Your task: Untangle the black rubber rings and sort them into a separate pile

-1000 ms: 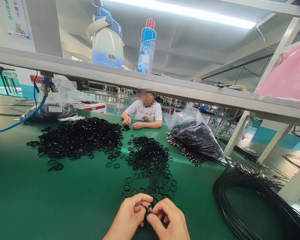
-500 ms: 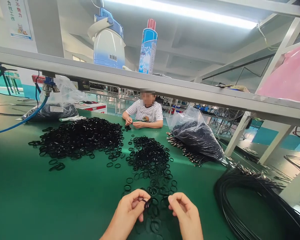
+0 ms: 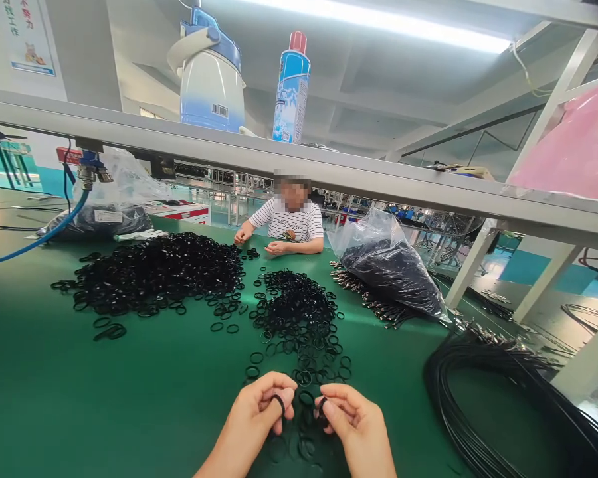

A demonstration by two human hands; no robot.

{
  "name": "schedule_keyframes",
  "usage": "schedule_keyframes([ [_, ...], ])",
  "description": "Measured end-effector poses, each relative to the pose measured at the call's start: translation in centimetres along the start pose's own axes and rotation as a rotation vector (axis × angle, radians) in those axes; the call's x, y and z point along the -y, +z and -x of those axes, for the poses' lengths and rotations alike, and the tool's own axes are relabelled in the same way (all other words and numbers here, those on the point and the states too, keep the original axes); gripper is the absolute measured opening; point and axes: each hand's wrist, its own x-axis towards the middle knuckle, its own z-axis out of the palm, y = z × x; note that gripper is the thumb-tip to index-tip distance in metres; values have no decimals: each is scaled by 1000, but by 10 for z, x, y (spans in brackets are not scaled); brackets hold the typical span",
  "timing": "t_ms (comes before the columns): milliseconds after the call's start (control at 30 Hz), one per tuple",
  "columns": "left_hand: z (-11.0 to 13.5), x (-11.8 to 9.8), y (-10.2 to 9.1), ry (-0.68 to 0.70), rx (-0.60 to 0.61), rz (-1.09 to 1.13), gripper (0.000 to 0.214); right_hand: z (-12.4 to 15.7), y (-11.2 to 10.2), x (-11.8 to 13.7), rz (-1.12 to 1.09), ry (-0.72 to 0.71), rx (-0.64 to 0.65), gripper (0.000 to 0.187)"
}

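My left hand (image 3: 259,408) pinches a small black rubber ring (image 3: 280,402) between thumb and fingers, low over the green table (image 3: 80,392). Close beside it, my right hand (image 3: 353,418) grips another black ring (image 3: 321,407) at its fingertips. Both hands hover over the near end of a scatter of loose black rings (image 3: 299,325). A much larger heap of the same rings (image 3: 154,269) lies to the far left.
A coil of black cables (image 3: 503,398) lies at the right. A clear bag of dark parts (image 3: 389,265) sits behind a row of metal-tipped pieces (image 3: 373,305). A person in a striped shirt (image 3: 292,222) works across the table. A shelf above holds a spray can (image 3: 290,89) and a jug (image 3: 209,70).
My hands were joined on one bunch of rings, then drew apart. Each now holds a ring of its own. The person opposite has reached a hand toward the big heap.
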Motion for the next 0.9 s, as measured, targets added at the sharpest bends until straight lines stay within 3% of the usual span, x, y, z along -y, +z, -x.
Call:
schedule_keyframes([
  [167,7,2,5,94,105,-150,25,2,5,0,60,-44,-9,30],
  [433,12,2,10,68,140,-214,19,13,22,4,495,-359,-294,11],
  [567,9,3,9,5,160,-89,23,15,23,9,518,-414,-287,10],
  [700,6,6,7,-88,165,15,33,14,21,13,525,-400,-178,22],
  [900,8,6,9,-61,171,7,35,12,24,4,552,-298,-67,15],
])
